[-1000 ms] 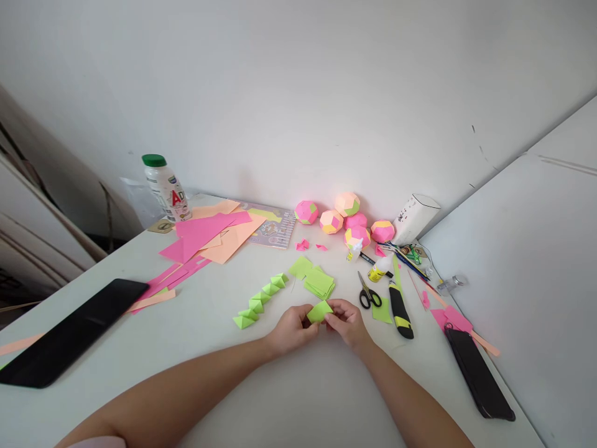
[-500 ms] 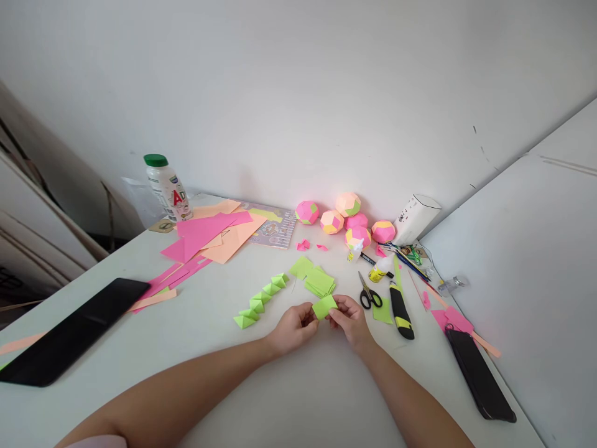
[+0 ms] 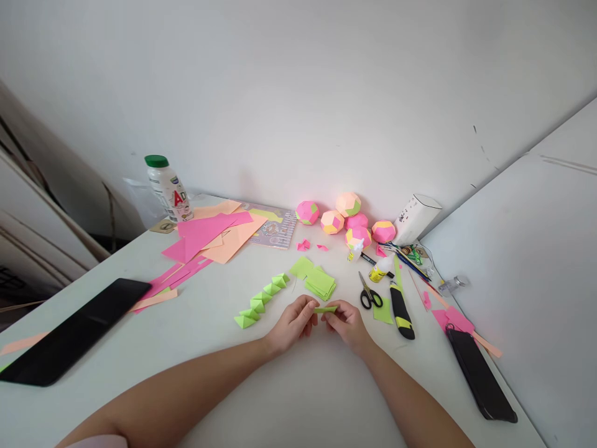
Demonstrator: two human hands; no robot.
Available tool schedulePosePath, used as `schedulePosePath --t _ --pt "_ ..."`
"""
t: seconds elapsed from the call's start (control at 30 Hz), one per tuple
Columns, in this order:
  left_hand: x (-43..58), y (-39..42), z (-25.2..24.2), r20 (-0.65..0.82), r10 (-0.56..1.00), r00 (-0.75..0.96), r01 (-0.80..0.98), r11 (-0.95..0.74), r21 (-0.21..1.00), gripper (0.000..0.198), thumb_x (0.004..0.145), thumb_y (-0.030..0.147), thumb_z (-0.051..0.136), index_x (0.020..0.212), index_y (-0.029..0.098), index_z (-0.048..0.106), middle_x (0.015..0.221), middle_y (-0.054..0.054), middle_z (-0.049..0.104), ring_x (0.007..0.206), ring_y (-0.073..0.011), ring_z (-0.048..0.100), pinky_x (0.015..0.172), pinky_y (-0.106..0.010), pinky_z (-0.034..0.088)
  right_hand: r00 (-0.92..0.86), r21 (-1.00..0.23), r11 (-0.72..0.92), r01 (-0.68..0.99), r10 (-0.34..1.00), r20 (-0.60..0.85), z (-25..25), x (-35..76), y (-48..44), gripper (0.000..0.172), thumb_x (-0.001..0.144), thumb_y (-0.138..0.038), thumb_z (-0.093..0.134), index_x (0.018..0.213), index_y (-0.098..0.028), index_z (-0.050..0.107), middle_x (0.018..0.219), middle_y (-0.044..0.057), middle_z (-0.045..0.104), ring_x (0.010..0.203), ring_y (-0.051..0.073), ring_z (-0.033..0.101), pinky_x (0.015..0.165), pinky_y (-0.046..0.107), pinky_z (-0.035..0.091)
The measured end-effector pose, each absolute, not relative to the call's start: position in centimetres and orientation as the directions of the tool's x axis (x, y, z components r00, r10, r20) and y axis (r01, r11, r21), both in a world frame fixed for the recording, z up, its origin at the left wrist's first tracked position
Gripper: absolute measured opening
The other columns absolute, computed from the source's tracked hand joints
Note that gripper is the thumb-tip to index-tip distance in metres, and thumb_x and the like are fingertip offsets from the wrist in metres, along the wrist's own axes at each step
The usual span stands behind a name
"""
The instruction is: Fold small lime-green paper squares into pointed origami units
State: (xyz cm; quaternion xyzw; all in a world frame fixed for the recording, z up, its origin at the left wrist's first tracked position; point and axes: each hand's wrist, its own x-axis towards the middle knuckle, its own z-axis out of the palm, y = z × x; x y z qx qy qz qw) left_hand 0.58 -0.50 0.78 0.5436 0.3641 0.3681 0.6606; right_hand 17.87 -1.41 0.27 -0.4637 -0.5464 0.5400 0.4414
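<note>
Uneven pressure could crease the green slip [image 3: 325, 309] crookedly, pinched (nearly edge-on) between left hand [image 3: 292, 323] and right hand [image 3: 347, 322], with the paper stack [image 3: 320, 282] just beyond their grip.

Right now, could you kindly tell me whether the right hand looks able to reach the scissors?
Probably yes: the scissors lie just beyond the right hand with nothing visible between, though that hand is holding the folded green paper.

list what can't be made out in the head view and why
Head view:
- underside of the green slip: turned away, behind the left hand and right hand
- sheet count in the green stack: sheets overlap
- small print on the nearer yellow-labelled bottle: too small
- pale sleeve: cut by bottom edge
</note>
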Motion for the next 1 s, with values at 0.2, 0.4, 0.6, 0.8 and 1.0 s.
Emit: schedulePosePath --t 0.2,0.4,0.6,0.8,1.0 --pt "0.66 -0.49 0.99 -0.081 0.880 0.468 -0.063 0.125 0.990 0.038 0.084 0.055 0.041 0.083 0.017 0.047 0.062 0.004 0.050 0.046 -0.0077 0.045 0.043 -0.020 0.031 -0.196 -0.995 0.059 0.079 0.980 0.043 -0.09 17.88 -1.36 0.013 0.076 -0.027 0.063 0.084 -0.016 0.067 0.071 0.002 0.062 0.052 0.010 0.053 0.050 0.022 0.043" --pt "0.66 -0.44 0.81 -0.065 0.876 0.477 -0.074 0.114 0.991 0.038 0.084 0.054 0.044 0.085 0.017 0.049 0.062 0.004 0.050 0.046 -0.0073 0.044 0.043 -0.019 0.031 -0.198 -0.993 0.076 0.094 0.979 0.056 -0.11 17.87 -1.37 0.013 0.078 -0.026 0.062 0.086 -0.017 0.068 0.072 0.002 0.062 0.052 0.009 0.053 0.050 0.022 0.044" --pt "0.67 -0.38 0.61 -0.070 0.875 0.480 -0.071 0.118 0.990 0.035 0.084 0.051 0.046 0.085 0.017 0.049 0.063 0.004 0.049 0.046 -0.0066 0.044 0.043 -0.019 0.031 -0.206 -0.990 0.086 0.113 0.977 0.062 -0.15 17.90 -1.42 0.012 0.078 -0.025 0.062 0.084 -0.016 0.067 0.071 0.002 0.061 0.053 0.009 0.053 0.050 0.021 0.044" --pt "0.73 -0.31 0.54 -0.059 0.867 0.496 -0.083 0.115 0.990 0.030 0.083 0.047 0.050 0.087 0.017 0.048 0.064 0.004 0.050 0.047 -0.0069 0.045 0.043 -0.019 0.032 -0.212 -0.991 0.082 0.103 0.975 0.059 -0.38 17.96 -1.27 0.011 0.078 -0.026 0.061 0.080 -0.015 0.065 0.069 0.001 0.060 0.052 0.010 0.052 0.050 0.021 0.043" --pt "0.77 -0.47 0.73 -0.050 0.865 0.499 -0.120 0.126 0.985 0.029 0.080 0.045 0.053 0.086 0.017 0.047 0.067 0.004 0.051 0.048 -0.0066 0.043 0.043 -0.019 0.032 -0.208 -0.991 0.075 0.114 0.977 0.050 -0.28 17.91 -1.36 0.011 0.077 -0.024 0.060 0.081 -0.015 0.065 0.070 0.001 0.060 0.052 0.010 0.052 0.050 0.021 0.043"
